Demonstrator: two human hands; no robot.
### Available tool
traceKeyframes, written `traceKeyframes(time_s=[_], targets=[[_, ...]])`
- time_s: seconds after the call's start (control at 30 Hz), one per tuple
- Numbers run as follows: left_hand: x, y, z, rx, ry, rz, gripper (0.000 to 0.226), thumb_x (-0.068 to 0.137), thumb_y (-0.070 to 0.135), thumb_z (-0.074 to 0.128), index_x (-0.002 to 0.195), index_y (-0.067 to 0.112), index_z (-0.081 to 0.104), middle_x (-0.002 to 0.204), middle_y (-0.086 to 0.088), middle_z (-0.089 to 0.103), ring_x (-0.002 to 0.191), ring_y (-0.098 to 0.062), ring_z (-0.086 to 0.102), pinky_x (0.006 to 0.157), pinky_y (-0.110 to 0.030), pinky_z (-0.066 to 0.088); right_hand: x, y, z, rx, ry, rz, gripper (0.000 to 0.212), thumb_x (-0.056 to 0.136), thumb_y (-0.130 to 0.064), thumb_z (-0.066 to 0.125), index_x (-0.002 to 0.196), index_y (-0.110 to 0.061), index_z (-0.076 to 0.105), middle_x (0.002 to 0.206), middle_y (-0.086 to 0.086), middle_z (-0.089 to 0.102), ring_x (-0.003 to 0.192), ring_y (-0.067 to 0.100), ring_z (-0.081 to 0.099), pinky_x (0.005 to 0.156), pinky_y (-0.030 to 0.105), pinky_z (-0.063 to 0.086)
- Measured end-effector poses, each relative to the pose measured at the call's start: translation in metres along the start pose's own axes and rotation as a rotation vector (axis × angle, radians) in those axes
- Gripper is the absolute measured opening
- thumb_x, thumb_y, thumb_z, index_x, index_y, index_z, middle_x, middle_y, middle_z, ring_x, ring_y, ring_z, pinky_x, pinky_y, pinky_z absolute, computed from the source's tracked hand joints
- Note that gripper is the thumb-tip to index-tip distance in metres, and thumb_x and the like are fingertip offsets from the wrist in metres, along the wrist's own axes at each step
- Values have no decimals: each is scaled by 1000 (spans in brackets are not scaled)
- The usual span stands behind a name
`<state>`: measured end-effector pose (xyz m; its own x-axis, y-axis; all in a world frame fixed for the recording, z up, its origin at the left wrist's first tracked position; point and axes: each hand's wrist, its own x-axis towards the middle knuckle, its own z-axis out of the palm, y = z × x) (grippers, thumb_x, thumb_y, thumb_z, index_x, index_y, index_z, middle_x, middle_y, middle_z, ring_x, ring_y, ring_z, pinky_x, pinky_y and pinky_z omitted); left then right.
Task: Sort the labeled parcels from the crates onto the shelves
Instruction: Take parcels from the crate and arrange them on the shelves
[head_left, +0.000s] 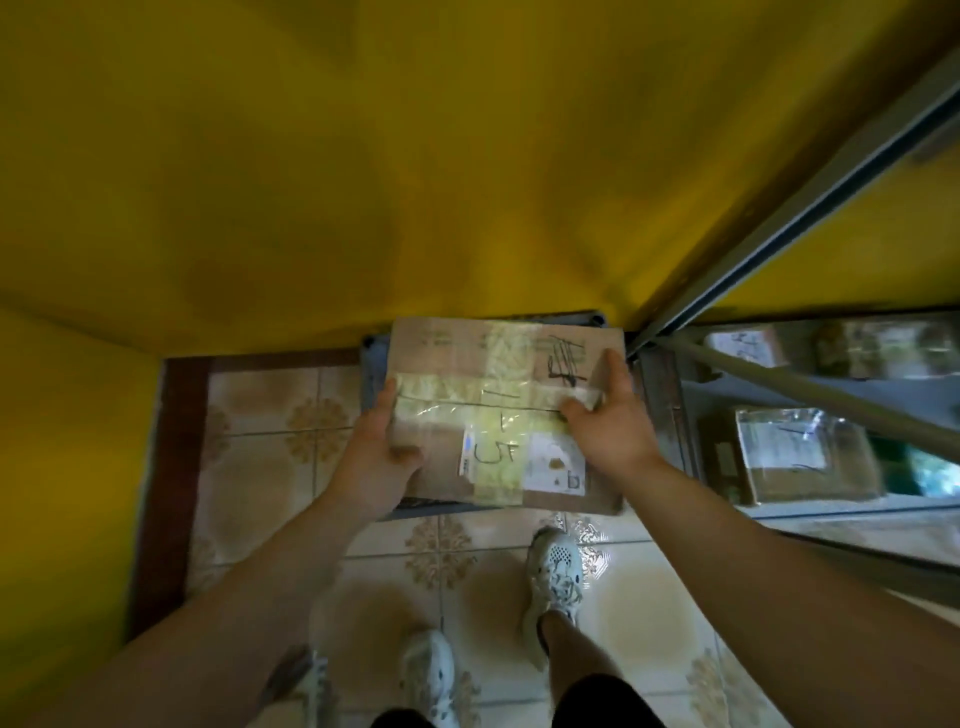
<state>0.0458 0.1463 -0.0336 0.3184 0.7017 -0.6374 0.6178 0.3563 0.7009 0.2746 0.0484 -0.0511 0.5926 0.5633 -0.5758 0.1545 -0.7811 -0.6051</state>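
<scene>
**Parcel in both hands over the crate, shelf off to the right**

- Parcel (506, 410): flat cardboard, taped, label and handwritten marks face up. It sits dead ahead at the midline, directly above the crate (371, 374), which it mostly hides. Can't tell whether it's clear of the crate or resting on what's inside.
- Left hand (382, 457): clamped on the parcel's left edge, thumb on top, fingers underneath and out of sight.
- Right hand (605, 421): clamped on the right edge near the far corner, thumb on top, fingers wrapped round the side.
- Long axis: the slightly longer side runs left-right across the body, one hand at each short end. Parcel looks about level.
- Key relation: the shelf (779, 384) lies to the right of the parcel and low, just past the crate's right side. The right hand is the nearer one. The left would be trailing on any swing that way.
- Shelved parcels (802, 457) already occupy the nearer part of the visible level. Another one (743, 345) sits further back.
- Judgement: step in hand is lift and read label. The next move is likely a rightward carry, right end leading. The slanted post (779, 223) stands between parcel and shelf opening, so the leading corner is what could snag.
</scene>
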Motion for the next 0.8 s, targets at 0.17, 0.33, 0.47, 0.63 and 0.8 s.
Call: traceKeyframes(time_s=[0.17,0.33,0.47,0.63,0.8], targets=[[-93,49,-47,173,110,189,84,93,10,61,152,41,11,140,14,31,110,-3,48,74,-15,51,-102,-46,-47,72,17,-118,89,93,-35,63,157,-38,-1,153,2,37,126,26,52,101,35,45],[-184,90,-81,191,137,399,91,89,10,65,149,50,10,150,8,25,130,-9,31,96,-29,40,-212,-78,-90,153,162,-209,88,93,-33,62,149,-56,-2,154,-2,35,107,25,59,84,43,57],[-250,117,-93,171,156,511,98,86,8,68,145,59,10,159,9,15,145,-23,21,109,-55,38,-284,-99,-121,230,293,-286,92,92,-26,66,148,-56,-1,156,-6,34,115,27,60,83,48,58],[-332,144,-87,165,257,590,94,85,5,69,151,43,14,158,2,18,143,-26,25,109,-44,38,-355,-110,-165,290,359,-339,101,88,-26,72,154,-42,-3,153,-2,41,121,27,58,93,49,54],[-402,159,-60,41,465,670,69,85,16,72,142,26,33,142,-6,31,125,-23,40,101,-33,37,-404,-91,-211,296,300,-407,48,89,-24,71,127,-29,43,123,0,63,80,9,57,60,25,47]])
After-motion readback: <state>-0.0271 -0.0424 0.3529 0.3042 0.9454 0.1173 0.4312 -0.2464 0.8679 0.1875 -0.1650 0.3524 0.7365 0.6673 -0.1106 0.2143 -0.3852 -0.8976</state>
